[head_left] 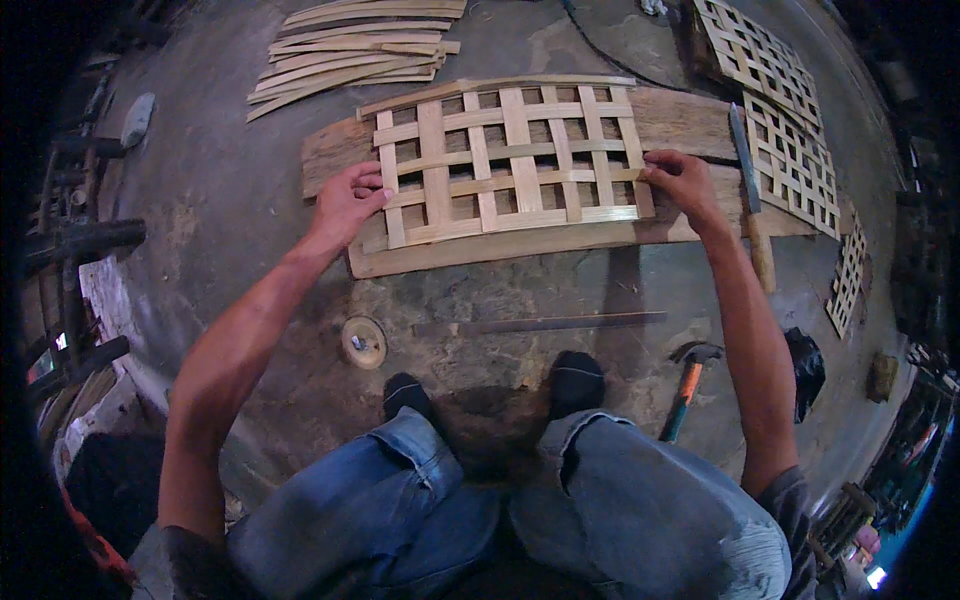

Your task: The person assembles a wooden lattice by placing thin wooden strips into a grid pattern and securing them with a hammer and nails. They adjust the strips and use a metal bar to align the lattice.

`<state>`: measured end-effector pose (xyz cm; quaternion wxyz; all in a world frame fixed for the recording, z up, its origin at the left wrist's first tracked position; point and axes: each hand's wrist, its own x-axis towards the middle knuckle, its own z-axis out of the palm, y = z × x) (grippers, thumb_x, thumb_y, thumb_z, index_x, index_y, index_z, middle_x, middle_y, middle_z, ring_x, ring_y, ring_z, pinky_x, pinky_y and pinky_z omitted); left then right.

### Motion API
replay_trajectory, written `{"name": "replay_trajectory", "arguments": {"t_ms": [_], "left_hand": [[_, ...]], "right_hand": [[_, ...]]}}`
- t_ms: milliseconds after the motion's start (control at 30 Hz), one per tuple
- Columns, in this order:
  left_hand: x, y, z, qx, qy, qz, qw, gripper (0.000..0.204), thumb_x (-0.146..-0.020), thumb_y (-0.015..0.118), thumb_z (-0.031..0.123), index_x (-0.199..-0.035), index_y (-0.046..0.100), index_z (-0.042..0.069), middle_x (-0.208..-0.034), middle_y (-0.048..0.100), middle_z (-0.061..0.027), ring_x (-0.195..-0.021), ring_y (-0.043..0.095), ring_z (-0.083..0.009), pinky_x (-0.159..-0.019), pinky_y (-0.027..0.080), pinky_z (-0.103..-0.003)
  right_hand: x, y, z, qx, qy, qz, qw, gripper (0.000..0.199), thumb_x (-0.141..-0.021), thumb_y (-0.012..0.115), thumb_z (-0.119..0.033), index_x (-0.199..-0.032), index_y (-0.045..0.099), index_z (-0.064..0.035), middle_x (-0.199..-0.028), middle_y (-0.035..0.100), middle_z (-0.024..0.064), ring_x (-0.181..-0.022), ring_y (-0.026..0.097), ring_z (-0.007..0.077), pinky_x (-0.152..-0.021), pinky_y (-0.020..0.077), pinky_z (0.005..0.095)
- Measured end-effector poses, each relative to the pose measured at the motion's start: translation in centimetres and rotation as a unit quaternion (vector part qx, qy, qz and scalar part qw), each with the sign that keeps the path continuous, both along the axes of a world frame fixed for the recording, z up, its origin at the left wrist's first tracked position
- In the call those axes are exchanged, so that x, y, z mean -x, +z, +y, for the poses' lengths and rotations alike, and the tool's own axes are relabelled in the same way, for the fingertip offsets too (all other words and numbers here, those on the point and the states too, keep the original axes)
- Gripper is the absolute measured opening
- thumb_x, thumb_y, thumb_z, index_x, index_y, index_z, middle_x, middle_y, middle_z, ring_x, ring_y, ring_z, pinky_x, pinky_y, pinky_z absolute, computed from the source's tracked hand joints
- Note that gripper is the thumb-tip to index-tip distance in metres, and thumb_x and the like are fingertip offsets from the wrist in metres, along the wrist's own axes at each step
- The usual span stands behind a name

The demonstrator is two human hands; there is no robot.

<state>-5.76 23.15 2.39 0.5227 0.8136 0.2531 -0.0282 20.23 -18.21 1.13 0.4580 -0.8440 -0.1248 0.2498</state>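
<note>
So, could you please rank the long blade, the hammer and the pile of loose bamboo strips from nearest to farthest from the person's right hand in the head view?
From the right hand:
1. Long blade, just to its right on the plank.
2. Hammer, on the floor below it, near the right knee.
3. Pile of loose bamboo strips, far off at the upper left.

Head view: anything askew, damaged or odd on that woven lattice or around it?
Nothing is spilled or broken. The lattice panel looks unfinished: its strip ends stick out unevenly past the weave, and the strip along its top edge lies slanted. Left hand and right hand press its side edges onto a rough, ragged-edged wooden board.
</note>
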Motion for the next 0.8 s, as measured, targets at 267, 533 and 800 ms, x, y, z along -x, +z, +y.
{"name": "replay_trajectory", "arguments": {"t_ms": [267, 533, 800], "left_hand": [[0.4, -1.1, 0.6, -0.029, -0.007, 0.002, 1.0, 0.048, -0.082, 0.075, 0.013, -0.125, 0.058, -0.002, -0.1, 0.068, -0.0063, -0.083, 0.061, -0.0099, -0.075, 0.053, -0.027], [0.2, -0.5, 0.2, -0.039, -0.013, -0.002, 0.999, 0.05, -0.084, 0.074, 0.017, -0.126, 0.057, -0.002, -0.102, 0.068, -0.0081, -0.085, 0.063, -0.0116, -0.077, 0.054, -0.028], [7.5, 1.8, -3.3, -0.348, -0.193, -0.128, 0.909, 0.027, -0.082, 0.071, 0.017, -0.105, 0.064, 0.007, -0.095, 0.065, -0.0107, -0.089, 0.062, -0.0306, -0.081, 0.05, -0.04]], "right_hand": [[0.2, -0.2, 0.2, -0.016, -0.003, 0.015, 1.0, 0.032, -0.08, 0.073, -0.012, -0.109, 0.068, 0.0008, -0.093, 0.07, 0.008, -0.083, 0.064, 0.0136, -0.079, 0.0516, 0.0286], [0.0, 0.5, 0.0, 0.005, 0.011, 0.029, 0.999, 0.031, -0.084, 0.072, -0.014, -0.11, 0.065, 0.0011, -0.098, 0.068, 0.0072, -0.09, 0.063, 0.0144, -0.084, 0.0499, 0.028], [7.8, 1.4, -8.5, 0.095, 0.06, -0.174, 0.978, 0.02, -0.084, 0.072, -0.015, -0.1, 0.068, -0.0023, -0.095, 0.069, 0.0082, -0.086, 0.064, 0.016, -0.075, 0.0512, 0.0328]]}}
